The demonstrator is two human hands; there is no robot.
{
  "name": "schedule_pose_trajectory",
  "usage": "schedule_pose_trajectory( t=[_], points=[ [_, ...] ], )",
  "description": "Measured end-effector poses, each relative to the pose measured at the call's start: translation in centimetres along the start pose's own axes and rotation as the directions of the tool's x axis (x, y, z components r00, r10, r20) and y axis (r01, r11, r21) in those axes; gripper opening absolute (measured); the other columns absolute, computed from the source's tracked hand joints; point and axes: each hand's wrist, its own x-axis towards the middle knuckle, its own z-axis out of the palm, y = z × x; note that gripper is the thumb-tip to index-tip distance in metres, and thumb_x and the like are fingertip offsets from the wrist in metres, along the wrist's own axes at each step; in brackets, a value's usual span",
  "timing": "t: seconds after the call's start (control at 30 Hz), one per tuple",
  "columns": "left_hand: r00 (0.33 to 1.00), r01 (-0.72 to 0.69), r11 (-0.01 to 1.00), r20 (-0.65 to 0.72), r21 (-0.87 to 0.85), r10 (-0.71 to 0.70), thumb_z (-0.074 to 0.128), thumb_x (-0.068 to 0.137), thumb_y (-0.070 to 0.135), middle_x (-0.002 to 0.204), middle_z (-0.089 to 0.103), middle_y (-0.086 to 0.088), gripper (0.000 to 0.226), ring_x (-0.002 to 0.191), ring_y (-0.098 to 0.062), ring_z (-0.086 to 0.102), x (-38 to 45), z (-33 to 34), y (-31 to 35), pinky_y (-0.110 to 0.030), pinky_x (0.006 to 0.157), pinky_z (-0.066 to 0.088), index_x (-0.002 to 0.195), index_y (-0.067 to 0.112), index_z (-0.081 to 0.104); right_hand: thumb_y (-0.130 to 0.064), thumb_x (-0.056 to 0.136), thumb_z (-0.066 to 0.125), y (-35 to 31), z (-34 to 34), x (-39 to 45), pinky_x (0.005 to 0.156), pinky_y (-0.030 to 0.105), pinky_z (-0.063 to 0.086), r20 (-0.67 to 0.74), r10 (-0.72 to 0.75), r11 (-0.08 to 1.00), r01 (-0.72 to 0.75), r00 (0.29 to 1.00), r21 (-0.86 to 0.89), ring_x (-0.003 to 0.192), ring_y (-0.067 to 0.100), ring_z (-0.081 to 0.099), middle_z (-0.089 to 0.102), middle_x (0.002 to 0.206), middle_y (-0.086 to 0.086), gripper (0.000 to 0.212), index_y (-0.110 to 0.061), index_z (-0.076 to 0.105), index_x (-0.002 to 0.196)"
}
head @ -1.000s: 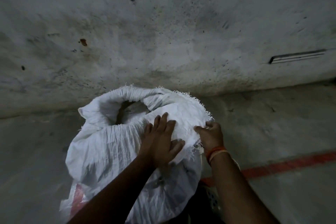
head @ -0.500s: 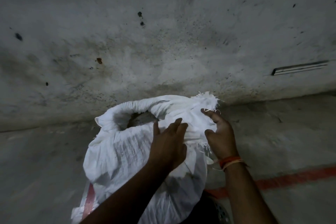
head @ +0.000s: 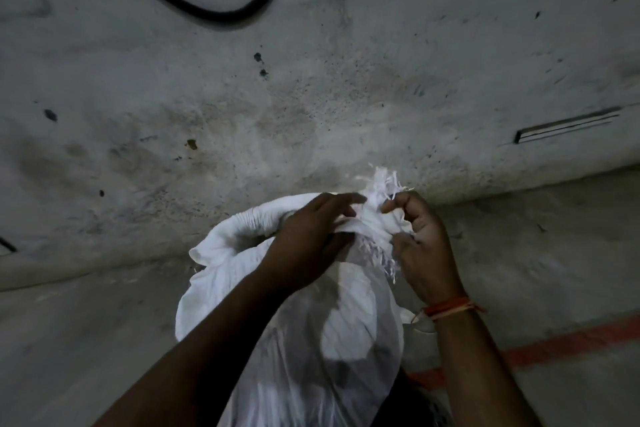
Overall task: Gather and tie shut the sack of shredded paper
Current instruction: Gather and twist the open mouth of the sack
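a white woven sack (head: 332,329), crinkled and bulging, is standing on the concrete floor (head: 86,340) by the person. the left hand (head: 308,246) is clutching its gathered fabric; the right hand (head: 420,246), thread-banded at the wrist, is pinching the frayed, bunched neck (head: 375,215). beyond, a rough speckled wall (head: 346,80) is carrying a looping black cable (head: 214,14).

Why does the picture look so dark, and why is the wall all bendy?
Head view: the light is dim and greyish, so the arms look nearly black and only the white sack looks bright; the left hand casts a shadow on it; the wide lens bows the wall and its bottom edge; the fingers look slightly blurred.
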Motion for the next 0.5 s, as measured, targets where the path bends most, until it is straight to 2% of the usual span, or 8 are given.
schedule_pose_trajectory(
  t=[0.1, 0.17, 0.23, 0.27, 0.3, 0.37, 0.43, 0.5],
  points=[
    [0.993, 0.042, 0.999, 0.111, -0.013, -0.04, 0.063, 0.093, 0.017, 0.105, 0.075, 0.002, 0.079, 0.093, -0.014, 0.071, 1.2, -1.5, 0.2, -0.039, 0.085, 0.056, 0.158, 0.018, 0.02, 0.029, 0.071, 0.041, -0.9, 0.5, 0.3, 0.08, 0.036, 0.047, 0.031, -0.018, 0.994, 0.015, 0.999, 0.111, 0.09, 0.014, 0.06, 0.064, 0.105, 0.004, 0.06, -0.023, 0.057, 0.097],
    [0.982, -0.034, 0.999, 0.188, 0.038, 0.026, 0.063, 0.091, 0.023, 0.118, 0.073, 0.001, 0.091, 0.101, -0.012, 0.07, 1.7, -2.5, 0.3, -0.023, 0.091, 0.054, 0.161, 0.013, 0.006, 0.026, 0.071, 0.042, -1.2, 0.8, 0.4, 0.094, 0.052, 0.05, 0.095, -0.03, 0.984, 0.012, 0.995, 0.179, 0.107, 0.031, 0.063, 0.066, 0.113, 0.013, 0.059, -0.022, 0.059, 0.099],
    [0.967, -0.059, 0.997, 0.252, 0.045, 0.046, 0.062, 0.089, 0.026, 0.128, 0.066, -0.002, 0.086, 0.105, -0.01, 0.066, 2.1, -3.5, 0.5, -0.002, 0.088, 0.04, 0.16, 0.01, 0.015, 0.022, 0.07, 0.04, -1.3, 1.0, 0.3, 0.099, 0.062, 0.046, 0.149, -0.025, 0.972, -0.011, 0.989, 0.235, 0.111, 0.041, 0.062, 0.065, 0.114, 0.025, 0.052, -0.017, 0.059, 0.1],
    [0.963, -0.083, 0.994, 0.262, 0.064, 0.063, 0.06, 0.089, 0.031, 0.13, 0.063, -0.002, 0.08, 0.105, -0.009, 0.064, 2.2, -3.9, 0.6, 0.002, 0.086, 0.036, 0.158, 0.011, 0.024, 0.02, 0.07, 0.04, -1.4, 1.0, 0.3, 0.096, 0.064, 0.046, 0.163, -0.015, 0.967, -0.026, 0.987, 0.252, 0.106, 0.041, 0.063, 0.065, 0.112, 0.028, 0.049, -0.014, 0.06, 0.099],
    [0.96, -0.113, 0.989, 0.267, 0.092, 0.085, 0.057, 0.089, 0.038, 0.132, 0.061, 0.001, 0.075, 0.107, -0.008, 0.063, 2.3, -4.2, 0.6, 0.0, 0.088, 0.036, 0.155, 0.013, 0.033, 0.018, 0.071, 0.04, -1.6, 0.9, 0.2, 0.09, 0.065, 0.047, 0.173, -0.004, 0.965, -0.041, 0.985, 0.257, 0.1, 0.042, 0.065, 0.066, 0.109, 0.028, 0.046, -0.012, 0.06, 0.099],
    [0.958, -0.159, 0.974, 0.262, 0.161, 0.113, 0.052, 0.089, 0.047, 0.133, 0.062, 0.003, 0.062, 0.11, -0.011, 0.064, 2.1, -4.5, 0.2, -0.016, 0.092, 0.048, 0.144, 0.018, 0.05, 0.011, 0.071, 0.043, -2.0, 0.7, 0.1, 0.086, 0.068, 0.048, 0.186, 0.009, 0.967, -0.056, 0.982, 0.249, 0.097, 0.049, 0.064, 0.068, 0.109, 0.024, 0.041, -0.011, 0.062, 0.101],
    [0.968, -0.17, 0.962, 0.221, 0.215, 0.122, 0.054, 0.089, 0.043, 0.115, 0.069, 0.001, 0.046, 0.097, -0.017, 0.068, 1.7, -4.7, 0.1, -0.033, 0.079, 0.054, 0.125, 0.015, 0.059, 0.004, 0.073, 0.047, -2.6, 0.6, 0.0, 0.093, 0.063, 0.047, 0.181, 0.0, 0.973, -0.042, 0.983, 0.228, 0.105, 0.048, 0.063, 0.069, 0.111, 0.021, 0.038, -0.01, 0.064, 0.104],
    [0.979, -0.15, 0.961, 0.17, 0.231, 0.111, 0.057, 0.09, 0.037, 0.097, 0.071, -0.001, 0.031, 0.083, -0.023, 0.069, 1.6, -5.1, 0.3, -0.038, 0.068, 0.052, 0.11, 0.013, 0.06, -0.007, 0.081, 0.055, -3.4, 0.6, 0.0, 0.1, 0.06, 0.048, 0.179, -0.033, 0.991, 0.009, 0.983, 0.134, 0.11, 0.034, 0.065, 0.07, 0.112, 0.012, 0.03, -0.013, 0.065, 0.108]
  ],
)
